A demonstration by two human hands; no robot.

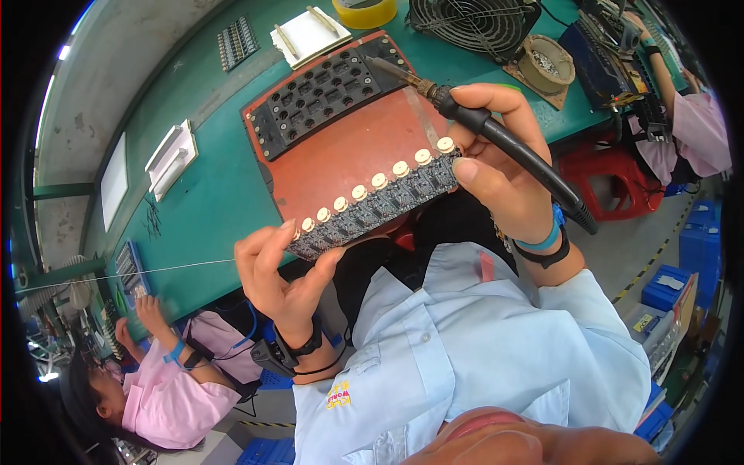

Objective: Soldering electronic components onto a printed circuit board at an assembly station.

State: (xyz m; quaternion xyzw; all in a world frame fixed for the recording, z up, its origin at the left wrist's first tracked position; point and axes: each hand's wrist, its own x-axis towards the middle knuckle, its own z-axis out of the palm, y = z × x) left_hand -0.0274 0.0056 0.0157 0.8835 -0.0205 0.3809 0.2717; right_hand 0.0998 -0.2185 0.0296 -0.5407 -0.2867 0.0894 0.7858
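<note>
A long dark circuit board strip point(380, 203) with a row of round, pale metal parts along its upper edge is held up, tilted, between my two hands. My left hand point(280, 283) pinches its left end; a thin wire point(186, 268) runs from these fingers off to the left. My right hand point(518, 203) grips the strip's right end between thumb and fingers. That same hand also carries a black soldering iron point(527, 155), its tip pointing up and left over a black fixture with round holes point(322, 94). The fixture lies on a reddish-brown board point(341, 151).
On the green table point(209, 147) are a white tray point(310, 37), another board panel point(237, 43), a yellow tape roll point(364, 11), a fan with a wire guard point(473, 23), a round tin point(545, 63) and a white holder point(170, 160). Co-workers in pink sit left and right.
</note>
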